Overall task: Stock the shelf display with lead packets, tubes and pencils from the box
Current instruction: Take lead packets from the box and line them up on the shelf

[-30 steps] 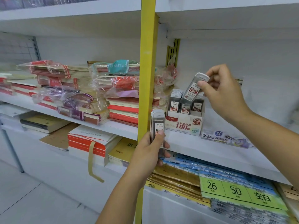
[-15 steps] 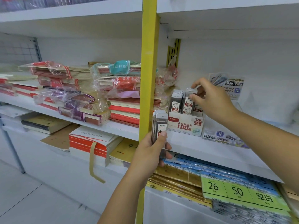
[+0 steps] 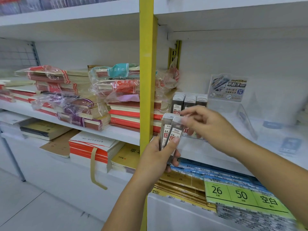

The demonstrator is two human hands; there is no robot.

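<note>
White shelf (image 3: 123,133): left hand (image 3: 155,161) grips "0.5" lead tubes (image 3: 172,130); right hand (image 3: 211,129) blurred, grasp unclear.

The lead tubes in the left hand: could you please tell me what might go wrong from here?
1. The left hand grips a bundle of lead tubes with only the thumb across the front. As the right hand reaches for the front tube's cap, the others may slip and fall.
2. The shelf tubes stand upright and packed close, so pushing another in could tip or dislodge its neighbours.
</note>
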